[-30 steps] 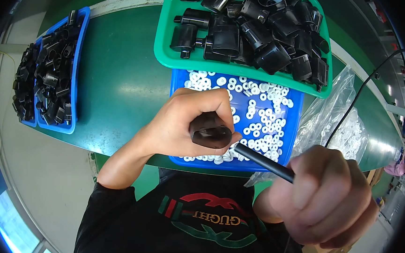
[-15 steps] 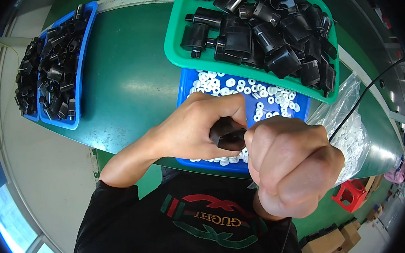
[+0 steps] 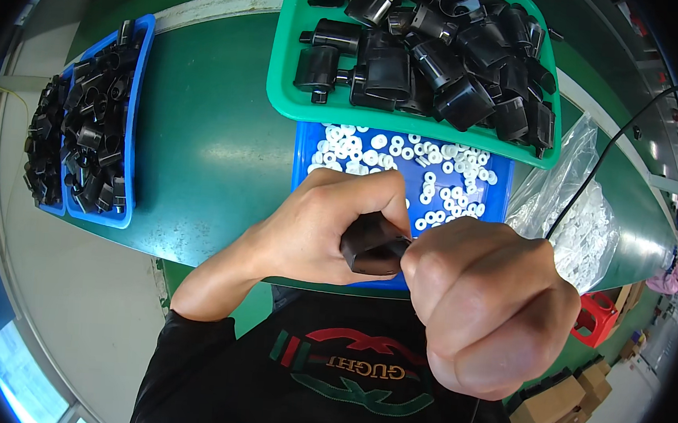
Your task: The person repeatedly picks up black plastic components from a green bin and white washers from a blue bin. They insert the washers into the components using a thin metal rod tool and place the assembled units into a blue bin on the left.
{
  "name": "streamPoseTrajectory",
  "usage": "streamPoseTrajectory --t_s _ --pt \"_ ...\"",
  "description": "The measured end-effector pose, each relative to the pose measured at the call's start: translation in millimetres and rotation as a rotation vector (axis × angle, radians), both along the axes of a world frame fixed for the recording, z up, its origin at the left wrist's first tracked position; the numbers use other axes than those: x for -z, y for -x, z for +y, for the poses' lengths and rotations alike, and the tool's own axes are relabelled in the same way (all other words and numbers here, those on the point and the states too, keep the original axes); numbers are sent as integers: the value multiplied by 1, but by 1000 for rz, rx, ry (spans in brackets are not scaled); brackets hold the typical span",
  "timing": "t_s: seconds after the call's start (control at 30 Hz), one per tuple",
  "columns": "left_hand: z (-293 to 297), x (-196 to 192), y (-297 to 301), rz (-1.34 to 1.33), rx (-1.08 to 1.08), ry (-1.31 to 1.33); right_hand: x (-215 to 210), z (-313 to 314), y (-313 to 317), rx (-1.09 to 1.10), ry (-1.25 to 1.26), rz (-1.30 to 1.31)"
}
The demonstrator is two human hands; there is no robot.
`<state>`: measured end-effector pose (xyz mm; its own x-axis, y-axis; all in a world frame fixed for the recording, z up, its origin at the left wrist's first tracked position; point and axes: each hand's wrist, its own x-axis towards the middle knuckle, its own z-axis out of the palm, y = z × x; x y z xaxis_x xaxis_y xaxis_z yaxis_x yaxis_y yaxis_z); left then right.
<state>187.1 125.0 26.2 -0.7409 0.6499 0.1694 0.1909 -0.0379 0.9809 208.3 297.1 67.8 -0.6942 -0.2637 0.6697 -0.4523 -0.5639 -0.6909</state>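
My left hand (image 3: 314, 229) is wrapped around a hollow black plastic part (image 3: 371, 253), its open end facing up. Just to the right, my right hand (image 3: 493, 309) is closed in a fist, knuckles toward the camera. Its thumb side meets the edge of the black part. Whatever that fist grips is hidden behind the fingers. Both hands are above the near edge of a blue tray (image 3: 302, 158) that holds many small white ring washers (image 3: 344, 145).
A green tray (image 3: 282, 82) heaped with black plastic parts (image 3: 388, 69) overlaps the blue tray's far side. Blue bins (image 3: 135, 111) of black parts stand at left. At right lie a clear bag (image 3: 585, 236) of white pieces, a black cable (image 3: 606, 155) and, lower, a red stool (image 3: 599, 320).
Both hands have come slightly nearer my body, the right fist more clearly. The black part remains in my left hand. More washers show beyond the hands.
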Motion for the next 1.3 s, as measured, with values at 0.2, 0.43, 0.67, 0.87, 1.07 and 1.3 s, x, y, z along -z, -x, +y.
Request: streamPoseTrajectory --t_s 0.2,0.43,0.67,0.87,1.07,1.3 --pt "-1 3 1 13 -6 -8 -2 2 2 -28 -30 5" --pt "-1 -1 1 42 12 17 -2 -2 -1 17 -65 -27" --pt "-1 -7 0 78 1 4 -5 -5 -2 45 -66 -19" --pt "-3 2 -2 80 -18 45 11 -27 -11 181 -36 -21" --pt "-7 5 -1 180 -101 -33 10 -43 -15 297 -173 215" --pt "-18 -16 1 184 -186 -33 -19 -28 -48 537 125 214"
